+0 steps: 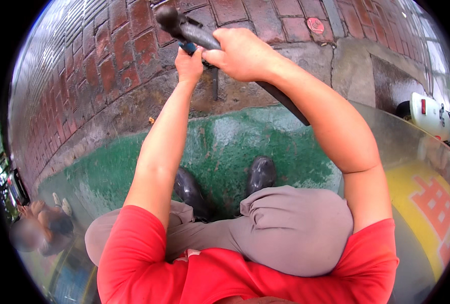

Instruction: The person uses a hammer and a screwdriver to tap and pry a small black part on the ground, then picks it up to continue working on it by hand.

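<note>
At the top of the view my right hand (242, 53) is closed around the handle of a dark hammer (171, 21). Its rounded head points up and left, and the black grip end (285, 104) sticks out past my wrist toward the lower right. Just left of it my left hand (189, 66) is closed on a thin piece with a blue band (188, 48) right under the hammer head. Most of that piece is hidden by my fingers and the hammer, so its kind is unclear. A narrow dark strip (214, 83) shows on the concrete below both hands.
My dark boots (260, 175) rest on a wet green-painted step (225, 137). Beyond lie a concrete strip (306, 66) and wet red paving bricks (118, 45). A white vehicle part (430, 116) stands at the right, and another person (42, 225) is at the far left.
</note>
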Motion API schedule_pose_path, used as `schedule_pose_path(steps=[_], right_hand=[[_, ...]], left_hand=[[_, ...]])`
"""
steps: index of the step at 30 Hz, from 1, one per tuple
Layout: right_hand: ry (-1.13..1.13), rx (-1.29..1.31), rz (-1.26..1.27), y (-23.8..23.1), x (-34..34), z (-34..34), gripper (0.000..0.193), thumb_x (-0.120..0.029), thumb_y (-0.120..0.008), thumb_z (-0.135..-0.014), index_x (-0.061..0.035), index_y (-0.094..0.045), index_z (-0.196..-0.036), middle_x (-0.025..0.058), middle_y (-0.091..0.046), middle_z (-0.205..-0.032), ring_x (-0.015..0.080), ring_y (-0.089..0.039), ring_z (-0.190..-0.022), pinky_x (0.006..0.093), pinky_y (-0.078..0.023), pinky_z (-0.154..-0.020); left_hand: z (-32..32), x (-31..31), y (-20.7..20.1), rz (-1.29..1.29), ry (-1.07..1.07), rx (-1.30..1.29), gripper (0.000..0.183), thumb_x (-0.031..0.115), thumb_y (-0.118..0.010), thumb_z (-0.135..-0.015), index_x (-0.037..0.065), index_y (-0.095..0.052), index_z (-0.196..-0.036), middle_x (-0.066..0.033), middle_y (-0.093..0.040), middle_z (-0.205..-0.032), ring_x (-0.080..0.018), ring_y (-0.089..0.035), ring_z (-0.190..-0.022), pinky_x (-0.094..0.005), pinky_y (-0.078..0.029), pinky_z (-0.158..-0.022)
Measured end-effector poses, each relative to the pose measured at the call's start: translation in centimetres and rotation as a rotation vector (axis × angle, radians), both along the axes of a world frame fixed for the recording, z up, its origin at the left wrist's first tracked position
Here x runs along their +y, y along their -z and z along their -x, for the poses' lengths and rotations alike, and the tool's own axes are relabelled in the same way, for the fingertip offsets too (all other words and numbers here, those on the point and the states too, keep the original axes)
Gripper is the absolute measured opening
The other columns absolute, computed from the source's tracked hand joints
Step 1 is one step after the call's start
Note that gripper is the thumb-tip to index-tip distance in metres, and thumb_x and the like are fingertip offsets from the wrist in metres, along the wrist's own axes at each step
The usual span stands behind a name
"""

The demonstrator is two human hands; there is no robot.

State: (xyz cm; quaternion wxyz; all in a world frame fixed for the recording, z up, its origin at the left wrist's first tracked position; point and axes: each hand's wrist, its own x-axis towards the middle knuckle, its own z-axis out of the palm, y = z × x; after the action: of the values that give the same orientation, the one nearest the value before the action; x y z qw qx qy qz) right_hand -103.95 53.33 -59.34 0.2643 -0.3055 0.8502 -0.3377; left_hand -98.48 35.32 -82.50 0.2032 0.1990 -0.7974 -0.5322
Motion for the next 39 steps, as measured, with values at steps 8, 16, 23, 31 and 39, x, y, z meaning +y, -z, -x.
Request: schedule_pose_path(steps=[8, 16, 23, 31, 39], right_hand=[[-0.016, 0.069, 0.276, -2.9, 0.3, -1.6, 0.033, -0.031, -0.064, -0.09, 0.0016, -0.06, -0.094, 0.0211, -0.064, -0.077, 0.0349, -0.064, -0.072, 0.0434, -0.048, -0.067], [0.06, -0.1, 0.005, 0.0, 2.3, -1.4, 0.033, -0.03, -0.064, -0.089, 0.0007, -0.058, -0.099, 0.0236, -0.067, -0.089, 0.0405, -0.066, -0.086, 0.048, -0.05, -0.075], [0.231, 0.106, -0.576, 10.3, 9.4, -2.2, 0.028, -0.024, -0.055, -0.089, 0.0009, -0.059, -0.103, 0.0247, -0.069, -0.099, 0.0416, -0.067, -0.098, 0.0506, -0.053, -0.086], [0.187, 0.144, -0.883, 18.6, 16.3, -4.1, 0.021, -0.019, -0.047, -0.096, -0.0023, -0.053, -0.107, 0.0224, -0.066, -0.11, 0.0398, -0.066, -0.101, 0.0499, -0.053, -0.087], [0.169, 0.104, -0.864, 20.5, 17.6, -4.1, 0.036, -0.029, -0.066, -0.089, -0.0024, -0.055, -0.111, 0.0234, -0.065, -0.111, 0.0391, -0.066, -0.1, 0.0499, -0.053, -0.085]], left_hand=[[-0.3, -2.0, 3.7, -0.203, 0.036, 0.007, 0.029, 0.019, -0.071, -0.083, 0.003, -0.062, -0.106, -0.0124, -0.072, -0.097, -0.0235, -0.068, -0.09, -0.0366, -0.051, -0.084], [-0.2, -0.9, 0.4, -0.109, -0.036, 0.034, 0.023, 0.011, -0.075, -0.083, 0.002, -0.059, -0.098, -0.0057, -0.068, -0.087, -0.0175, -0.063, -0.079, -0.0337, -0.051, -0.077], [-1.5, -0.9, -3.2, -0.678, -0.14, -0.129, 0.019, 0.008, -0.071, -0.09, 0.008, -0.057, -0.103, -0.0072, -0.068, -0.105, -0.0206, -0.067, -0.096, -0.0353, -0.056, -0.077], [-4.5, -0.5, -3.7, -0.923, -0.183, 0.031, 0.012, 0.006, -0.064, -0.094, 0.008, -0.056, -0.103, -0.0131, -0.066, -0.114, -0.0271, -0.065, -0.109, -0.0443, -0.054, -0.093], [-3.7, -2.6, -6.6, -0.835, -0.237, 0.117, 0.016, 0.006, -0.066, -0.093, 0.004, -0.055, -0.105, -0.013, -0.068, -0.107, -0.0243, -0.068, -0.101, -0.0388, -0.057, -0.084]])
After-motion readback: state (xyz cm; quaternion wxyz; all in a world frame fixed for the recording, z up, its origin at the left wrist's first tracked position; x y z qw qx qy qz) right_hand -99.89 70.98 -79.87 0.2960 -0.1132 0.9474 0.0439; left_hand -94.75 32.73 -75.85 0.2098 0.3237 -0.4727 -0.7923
